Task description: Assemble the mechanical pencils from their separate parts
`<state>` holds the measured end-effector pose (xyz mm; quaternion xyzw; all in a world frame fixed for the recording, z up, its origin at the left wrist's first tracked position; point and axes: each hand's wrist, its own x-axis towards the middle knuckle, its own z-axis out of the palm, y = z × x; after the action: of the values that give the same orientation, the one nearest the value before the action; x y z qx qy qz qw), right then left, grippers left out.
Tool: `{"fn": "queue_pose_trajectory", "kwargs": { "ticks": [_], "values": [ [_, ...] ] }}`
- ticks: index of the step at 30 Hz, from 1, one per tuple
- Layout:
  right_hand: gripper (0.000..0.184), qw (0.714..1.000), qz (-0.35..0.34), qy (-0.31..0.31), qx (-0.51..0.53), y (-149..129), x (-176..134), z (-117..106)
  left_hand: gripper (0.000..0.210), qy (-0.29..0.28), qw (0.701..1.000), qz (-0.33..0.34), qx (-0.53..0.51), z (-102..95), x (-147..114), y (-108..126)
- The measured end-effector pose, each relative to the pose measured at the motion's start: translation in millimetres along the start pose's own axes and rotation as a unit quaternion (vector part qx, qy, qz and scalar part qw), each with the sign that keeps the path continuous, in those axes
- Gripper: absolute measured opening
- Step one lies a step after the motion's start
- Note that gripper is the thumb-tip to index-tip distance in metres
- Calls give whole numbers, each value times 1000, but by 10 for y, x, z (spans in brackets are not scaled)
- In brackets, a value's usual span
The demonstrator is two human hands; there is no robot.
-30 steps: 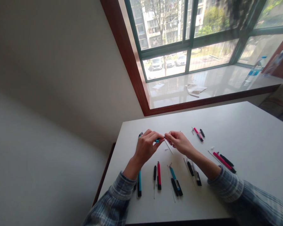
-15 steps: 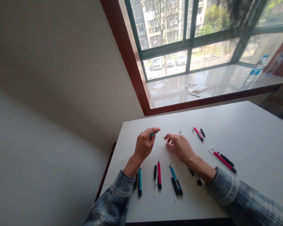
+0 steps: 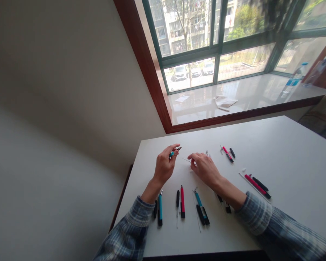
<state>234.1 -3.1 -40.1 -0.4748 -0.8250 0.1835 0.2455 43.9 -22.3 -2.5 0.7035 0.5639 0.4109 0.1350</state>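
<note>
My left hand (image 3: 165, 165) is closed around parts of a pen: a teal pen barrel (image 3: 171, 154) and a small dark tip piece between the fingertips. To its right, my right hand (image 3: 205, 168) pinches a thin pale pen refill (image 3: 186, 159), whose end points left at the other hand. The two hands are apart, just above the white table. Nearer to me lie a teal pen (image 3: 160, 209), a red pen (image 3: 182, 202) and another teal pen (image 3: 202, 208), with black parts and refills beside them. More black pen parts (image 3: 227, 207) are partly hidden under my right forearm.
The white table (image 3: 296, 159) also carries a small red pen (image 3: 227, 154) and a longer red pen (image 3: 256, 185) on the right, each beside a black part. Behind it, a window ledge (image 3: 195, 112) holds a cloth (image 3: 225, 103) and a plastic bottle (image 3: 295, 79).
The refill in my right hand has swung from steep to nearly level, pointing left. My left hand has shifted slightly up and turned, showing more of the dark tip.
</note>
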Motion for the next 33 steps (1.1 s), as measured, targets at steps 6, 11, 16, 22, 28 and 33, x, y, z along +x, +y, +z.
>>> {"fn": "queue_pose_trajectory", "kwargs": {
  "ticks": [6, 11, 16, 22, 28, 33],
  "values": [
    [35, 990, 39, 89, 99, 161, 77, -95, 31, -4, 997, -65, -50, 15, -5, -51],
    [45, 974, 70, 122, 177, 252, 133, -93, 29, -6, 986, -115, -121, 26, -31, -68],
    [38, 969, 122, 136, 168, 211, 142, -128, 30, -17, 983, -122, -138, -24, -29, 28],
    [32, 993, 114, -9, -12, 194, 140, -70, 26, -14, 990, -109, -84, 0, -7, 35],
    [25, 987, 116, -44, -106, 227, 157, -15, 29, -35, 992, -112, -55, 3, -15, 35],
    [23, 994, 101, -29, -23, 204, 158, -60, 32, -60, 991, -116, -35, -3, -11, 51]
  ]
}}
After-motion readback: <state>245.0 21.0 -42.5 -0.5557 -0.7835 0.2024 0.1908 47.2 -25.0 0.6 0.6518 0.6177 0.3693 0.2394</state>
